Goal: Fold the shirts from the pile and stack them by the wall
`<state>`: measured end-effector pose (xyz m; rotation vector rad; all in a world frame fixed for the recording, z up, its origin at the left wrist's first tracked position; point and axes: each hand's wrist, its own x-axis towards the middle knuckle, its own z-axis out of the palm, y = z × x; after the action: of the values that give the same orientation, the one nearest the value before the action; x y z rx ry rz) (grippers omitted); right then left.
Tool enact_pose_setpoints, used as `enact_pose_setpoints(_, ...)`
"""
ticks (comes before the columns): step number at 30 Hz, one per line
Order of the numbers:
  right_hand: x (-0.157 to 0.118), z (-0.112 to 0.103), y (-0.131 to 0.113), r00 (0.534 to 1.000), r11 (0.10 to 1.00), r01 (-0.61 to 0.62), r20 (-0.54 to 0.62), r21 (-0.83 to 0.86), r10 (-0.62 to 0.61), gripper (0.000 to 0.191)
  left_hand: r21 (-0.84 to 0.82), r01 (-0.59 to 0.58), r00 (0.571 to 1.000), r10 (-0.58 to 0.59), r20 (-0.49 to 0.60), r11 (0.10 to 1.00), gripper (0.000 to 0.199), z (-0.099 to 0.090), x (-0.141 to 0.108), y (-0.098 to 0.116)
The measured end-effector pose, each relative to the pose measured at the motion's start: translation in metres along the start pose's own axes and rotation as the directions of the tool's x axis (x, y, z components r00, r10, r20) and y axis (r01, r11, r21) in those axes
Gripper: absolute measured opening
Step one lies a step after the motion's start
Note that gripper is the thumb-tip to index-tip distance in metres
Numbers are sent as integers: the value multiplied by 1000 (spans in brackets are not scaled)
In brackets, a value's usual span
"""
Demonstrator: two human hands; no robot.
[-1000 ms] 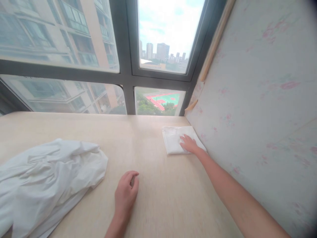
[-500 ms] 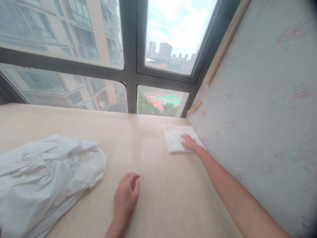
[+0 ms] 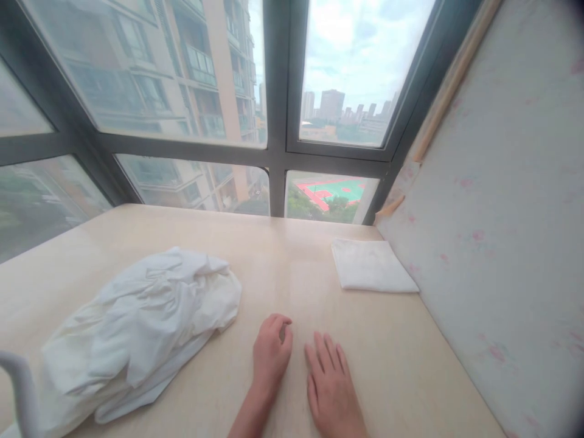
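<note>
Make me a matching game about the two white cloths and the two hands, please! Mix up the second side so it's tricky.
Things:
1. Crumpled cloth
2. Folded cloth
3. Left hand
4. Right hand

Place or state:
A. Loosely curled
B. Lying flat beside the flowered wall
C. Palm down, stretched out
D. In a heap, left of both hands

Right pairs: 1-D, 2-B, 3-A, 4-C

The right hand (image 3: 333, 389), withdrawn from the folded white cloth (image 3: 374, 266), is now just beside the left hand (image 3: 272, 350); the cloth is fully exposed.
</note>
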<state>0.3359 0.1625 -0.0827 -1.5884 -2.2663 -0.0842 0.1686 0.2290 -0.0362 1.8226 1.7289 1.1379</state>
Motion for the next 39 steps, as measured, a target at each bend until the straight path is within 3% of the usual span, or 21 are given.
enact_pose_setpoints(3,-41,11,-38,994,998,63,-89,26,-61,67,16,-1,1000,2,-8,1000,19,0,-1,0)
enact_pose_setpoints(8,-44,-10,-49,997,993,72,12,91,-73,66,33,-8,1000,8,-9,999,19,-1,-2,1)
enact_pose_setpoints(14,-32,-46,-38,986,979,100,115,176,-121,51,52,-16,1000,17,-22,999,21,-4,-5,4)
enact_pose_setpoints(21,-28,-48,-10,982,971,108,127,213,-137,48,135,-78,996,83,-34,988,24,-7,-20,11)
enact_pose_setpoints(26,-20,-41,31,993,992,-76,93,99,67,48,197,-160,987,161,8,967,35,-10,-43,14)
enact_pose_setpoints(28,-17,-38,43,987,986,-148,74,70,143,48,249,-167,985,174,-6,954,38,-26,-44,8)
enact_pose_setpoints(30,-15,-35,49,982,982,-181,60,62,177,48,389,-143,980,185,-73,910,39,-56,-34,-1)
enact_pose_setpoints(33,-16,-33,49,984,981,-179,41,81,176,47,620,-1,939,214,-268,784,35,-119,-3,-18)
enact_pose_setpoints(36,-16,-34,47,984,980,-178,31,89,176,48,701,184,879,204,-431,689,45,-178,32,-33)
enact_pose_setpoints(39,-15,-36,46,983,981,-181,31,76,179,49,717,274,921,40,-388,641,61,-211,56,-44)
